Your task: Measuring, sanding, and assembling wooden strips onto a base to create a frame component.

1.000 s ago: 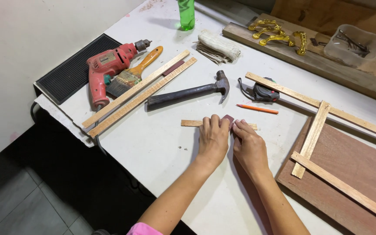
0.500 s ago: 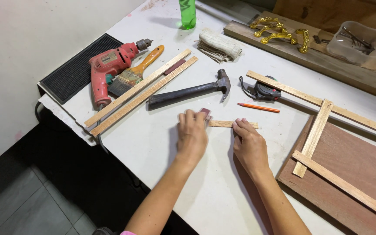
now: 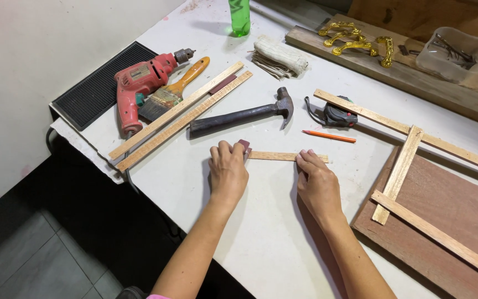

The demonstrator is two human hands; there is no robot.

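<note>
On a white worktable point(image 3: 261, 232), a short wood strip point(image 3: 275, 156) lies crosswise before both hands, long axis left to right. The left hand point(image 3: 228, 171) curls its fingers around a small dark block point(image 3: 244, 146) at the strip's left end. The right hand point(image 3: 317, 185) presses flat fingertips together on the right end, wrists low.

two hands are at the table: the left hand point(image 3: 228, 173) and the right hand point(image 3: 318, 185). between them lies one short wooden strip point(image 3: 275, 156), with one small dark sanding block point(image 3: 244, 148) at the left fingertips. beyond the hands lie one hammer point(image 3: 244, 114), one orange pencil point(image 3: 328, 136) and one tape measure point(image 3: 339, 116). past the left hand lie two long wooden strips point(image 3: 181, 113), one red drill point(image 3: 139, 83) and one paintbrush point(image 3: 173, 92). farther off stand one green bottle point(image 3: 239, 16) and one clear tub point(image 3: 453, 53).
</note>
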